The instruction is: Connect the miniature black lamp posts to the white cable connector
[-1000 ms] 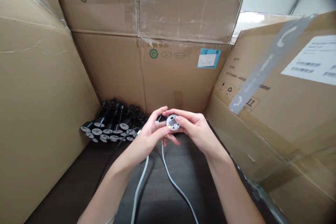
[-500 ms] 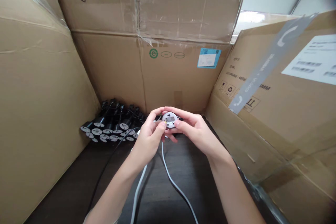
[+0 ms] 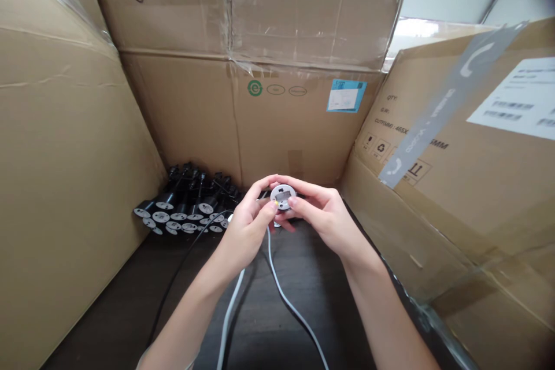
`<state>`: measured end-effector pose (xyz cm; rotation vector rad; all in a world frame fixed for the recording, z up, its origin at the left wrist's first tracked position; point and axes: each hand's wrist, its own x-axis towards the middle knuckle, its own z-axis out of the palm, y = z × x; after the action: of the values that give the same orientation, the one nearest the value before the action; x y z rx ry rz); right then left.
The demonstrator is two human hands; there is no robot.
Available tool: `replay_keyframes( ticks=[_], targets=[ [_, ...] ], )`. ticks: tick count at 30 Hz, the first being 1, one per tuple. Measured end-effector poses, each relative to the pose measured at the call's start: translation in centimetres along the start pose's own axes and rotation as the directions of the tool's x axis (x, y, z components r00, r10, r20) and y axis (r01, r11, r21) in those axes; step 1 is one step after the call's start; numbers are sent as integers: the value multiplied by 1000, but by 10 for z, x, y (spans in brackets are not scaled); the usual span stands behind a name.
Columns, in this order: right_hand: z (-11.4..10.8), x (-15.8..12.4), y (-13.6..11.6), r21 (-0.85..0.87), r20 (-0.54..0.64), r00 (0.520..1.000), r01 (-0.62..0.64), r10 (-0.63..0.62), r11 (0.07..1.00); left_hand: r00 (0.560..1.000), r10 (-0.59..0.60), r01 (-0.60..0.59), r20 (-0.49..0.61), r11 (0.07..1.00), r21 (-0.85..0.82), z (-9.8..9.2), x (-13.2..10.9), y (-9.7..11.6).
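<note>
Both my hands meet over a dark table (image 3: 108, 318), pinching a small round white part (image 3: 282, 195) with a grey square in its face. My right hand (image 3: 321, 217) wraps it from the right, thumb on its front. My left hand (image 3: 247, 225) pinches its left edge, where a white cable (image 3: 281, 295) seems to join it; the joint is hidden by fingers. A second white cable (image 3: 228, 318) runs down toward me beneath my left wrist.
A pile of black cylindrical parts with white round labelled ends (image 3: 182, 211) lies at the back left of the table. A thin black cable (image 3: 173, 283) trails from there. Large cardboard boxes wall in the left (image 3: 56, 185), back (image 3: 260, 121) and right (image 3: 455, 185).
My left hand's fingers closed in from a spread pose onto the round part. Both hands lifted it slightly up and away from me.
</note>
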<state>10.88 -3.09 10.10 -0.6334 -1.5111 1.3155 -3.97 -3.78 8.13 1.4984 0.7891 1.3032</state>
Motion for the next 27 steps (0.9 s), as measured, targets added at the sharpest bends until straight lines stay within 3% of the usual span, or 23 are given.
replay_keyframes(
  ticks=[12, 21, 27],
  targets=[
    [1, -2, -10, -86, 22, 1000, 7, -5, 996, 1000, -4, 4, 7, 1000, -19, 1, 0, 1],
    [3, -2, -7, -14, 17, 1000, -17, 17, 1000, 1000, 8, -8, -6, 999, -33, 0, 0, -5],
    [7, -1, -3, -63, -29, 996, 81, -83, 995, 1000, 19, -19, 10, 999, -28, 0, 0, -2]
  ],
)
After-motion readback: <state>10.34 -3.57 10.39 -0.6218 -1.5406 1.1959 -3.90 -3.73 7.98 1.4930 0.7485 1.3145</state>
